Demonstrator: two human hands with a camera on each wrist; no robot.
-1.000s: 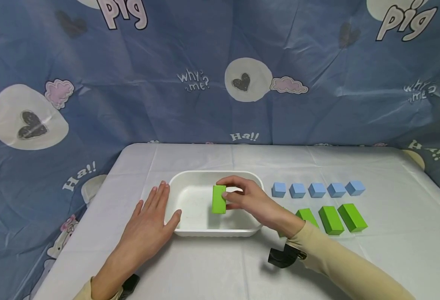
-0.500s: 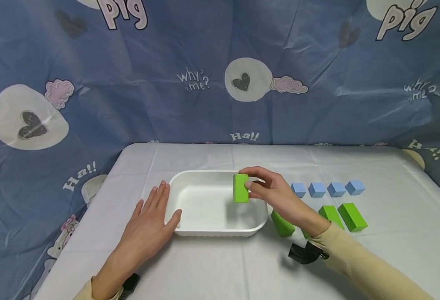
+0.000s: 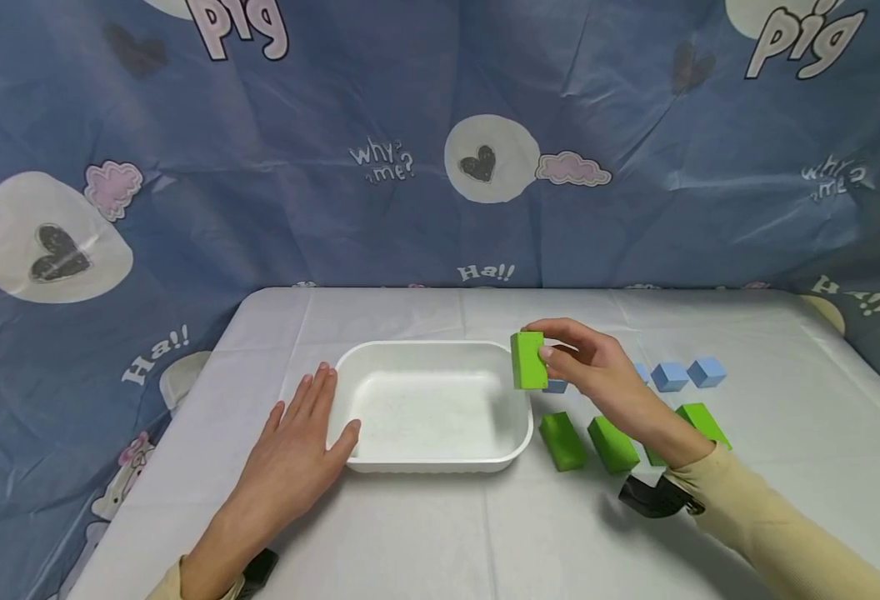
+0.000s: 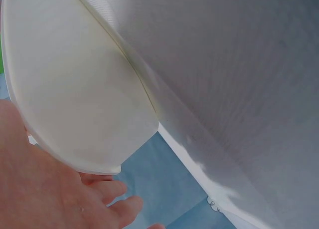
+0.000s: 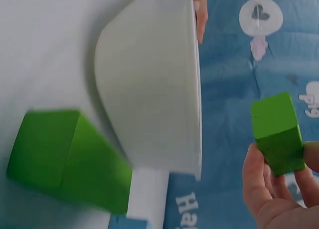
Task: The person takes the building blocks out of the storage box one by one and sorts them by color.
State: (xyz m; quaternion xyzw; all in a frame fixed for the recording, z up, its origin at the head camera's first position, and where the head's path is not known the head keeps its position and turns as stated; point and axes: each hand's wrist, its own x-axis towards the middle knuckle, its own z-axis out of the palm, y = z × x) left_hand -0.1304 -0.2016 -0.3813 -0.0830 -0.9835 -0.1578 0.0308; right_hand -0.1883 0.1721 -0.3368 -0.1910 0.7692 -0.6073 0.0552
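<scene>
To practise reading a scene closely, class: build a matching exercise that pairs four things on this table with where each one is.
Things:
1. white plastic tray
2. green foam block
3. left hand
4. light blue foam cubes

Places:
A. pinched in the right hand
B. flat against the tray's left side
C. in the back row
D. between the two hands

Pairs: 1-D, 2-A, 3-B, 4-C

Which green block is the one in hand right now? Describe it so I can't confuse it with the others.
Start at the white tray mid-table. Just past its right rim, the right hand pinches a green block upright in the air. The other green blocks lie flat on the table.
</scene>
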